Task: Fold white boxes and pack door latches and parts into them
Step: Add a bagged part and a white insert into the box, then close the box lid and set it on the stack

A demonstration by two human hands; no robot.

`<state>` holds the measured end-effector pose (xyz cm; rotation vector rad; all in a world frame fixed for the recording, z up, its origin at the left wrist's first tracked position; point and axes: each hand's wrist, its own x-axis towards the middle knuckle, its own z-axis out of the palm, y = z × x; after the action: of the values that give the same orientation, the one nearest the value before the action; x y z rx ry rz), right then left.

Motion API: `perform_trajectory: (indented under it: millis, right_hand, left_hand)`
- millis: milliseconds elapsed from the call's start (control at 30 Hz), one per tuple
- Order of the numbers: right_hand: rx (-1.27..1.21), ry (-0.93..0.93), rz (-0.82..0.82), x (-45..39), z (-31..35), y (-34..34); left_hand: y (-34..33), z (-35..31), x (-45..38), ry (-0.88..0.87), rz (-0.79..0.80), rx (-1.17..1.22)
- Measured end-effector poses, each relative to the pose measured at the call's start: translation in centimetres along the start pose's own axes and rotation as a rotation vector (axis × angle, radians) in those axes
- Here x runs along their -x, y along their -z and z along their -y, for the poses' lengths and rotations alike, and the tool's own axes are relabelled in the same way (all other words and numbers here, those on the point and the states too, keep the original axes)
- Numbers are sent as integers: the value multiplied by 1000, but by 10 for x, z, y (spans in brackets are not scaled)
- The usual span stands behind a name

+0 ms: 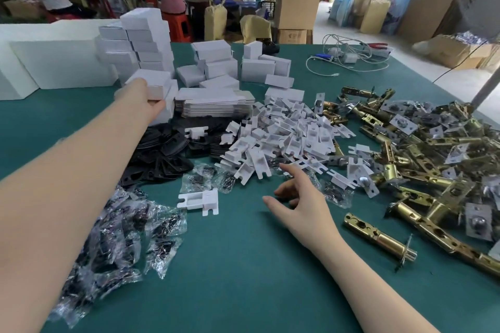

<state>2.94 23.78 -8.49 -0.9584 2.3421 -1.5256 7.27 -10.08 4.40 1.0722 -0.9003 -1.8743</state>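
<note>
Hands over green table (pixel 243 265): left hand (pixel 147 101) grips folded white box (pixel 155 84) at stack w/ fingers curled round it; right hand (pixel 295 197) hovers, fingers loosely spread, by white inserts (pixel 284 132). Brass latches (pixel 405 165) piled at right.

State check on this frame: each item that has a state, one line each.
left hand: extended, grips a folded white box at the stack.
right hand: open, above the green mat, holds nothing.
flat box blanks: unfolded, stacked.
white boxes: folded, closed, stacked.
white inserts: loose heap.
single insert: lying alone on the mat.
brass latches: unpacked, piled.
screw bags: sealed, heaped.
</note>
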Motion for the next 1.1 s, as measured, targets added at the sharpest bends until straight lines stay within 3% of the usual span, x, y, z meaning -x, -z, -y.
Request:
perform_trajectory:
  millis: [200, 267, 300, 367, 400, 500, 533, 600, 667, 767, 900, 1033, 1100]
  right_hand:
    - [-4, -9, 2, 0, 3, 0]
    - [-10, -8, 0, 1, 3, 0]
    - [-9, -5, 0, 1, 3, 0]
    - [5, 0, 1, 2, 3, 0]
    - [13, 2, 4, 2, 3, -1]
    - [25, 2, 4, 1, 2, 0]
    - [23, 1, 4, 1, 1, 0]
    - [16, 1, 4, 1, 0, -2]
    - [7, -2, -2, 1, 0, -2]
    - [-1, -6, -3, 1, 0, -2]
    - [6, 2, 5, 1, 1, -2]
    - [10, 16, 0, 0, 1, -2]
    - [5, 16, -8, 0, 2, -1]
  left_hand:
    - [-5, 7, -9, 25, -116, 161]
    - [-10, 16, -11, -137, -177, 78]
    - [-13, 26, -6, -266, -205, -130]
    - [-25, 42, 0, -556, -418, -451]
    - [-29, 52, 4, -766, -374, -651]
    - [-46, 72, 0, -1238, 75, -1367]
    - [-50, 74, -4, -1277, 217, -1606]
    - [-55, 74, -16, -1123, 371, -1959]
    - [-56, 78, -20, -979, 319, -2087]
    - [-46, 75, -15, -1062, 181, -2089]
    - [-41, 62, 3, -1186, 185, -1853]
    - [-39, 56, 32, -1150, 83, -1169]
    - [-43, 63, 58, -1007, 163, -805]
